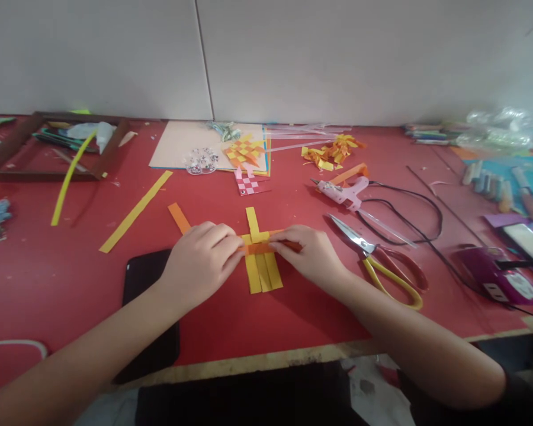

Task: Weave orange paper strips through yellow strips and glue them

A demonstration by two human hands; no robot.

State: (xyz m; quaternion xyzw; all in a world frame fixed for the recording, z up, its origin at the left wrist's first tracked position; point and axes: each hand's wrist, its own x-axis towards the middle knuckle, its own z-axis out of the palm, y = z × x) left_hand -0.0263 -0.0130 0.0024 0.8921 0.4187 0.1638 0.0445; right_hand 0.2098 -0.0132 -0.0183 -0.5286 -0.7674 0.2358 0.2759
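Yellow strips (263,271): three laid side by side, upright to the viewer, flat on the red surface (293,319) between both hands; one strip extends further up than the others.
Orange strip (258,248): woven crosswise through the yellow strips, held at both ends.
Left hand (199,260): fingertips pinched onto the left end of the orange strip, at the weave's left edge.
Right hand (313,254): fingertips pressed together on the right end of the orange strip.
Second orange strip (179,218): lies just beyond the left hand, partly hidden by it.
Scissors (382,266): yellow and red handles, just right of the right hand.
Glue gun (344,192): beyond the scissors, cable trailing right.
Black tablet (148,313): under the left forearm.
Loose yellow strip (135,212): diagonal, well left of the weave.
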